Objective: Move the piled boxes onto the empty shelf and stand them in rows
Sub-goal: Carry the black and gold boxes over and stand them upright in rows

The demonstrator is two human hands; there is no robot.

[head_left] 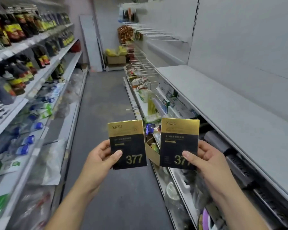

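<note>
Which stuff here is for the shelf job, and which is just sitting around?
For the job: left hand holding a black-and-gold box; right hand holding a second box; bare grey shelf on the right.
Just lying about: dark bottles, yellow bags, cardboard carton.

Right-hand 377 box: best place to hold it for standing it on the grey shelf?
Probably its gold top band, pinched front to back from above. The box is thin, flat and upright. The right hand pinches its lower right corner, thumb on the front, so that grip would likely foul the bottom edge meeting the shelf.
</note>
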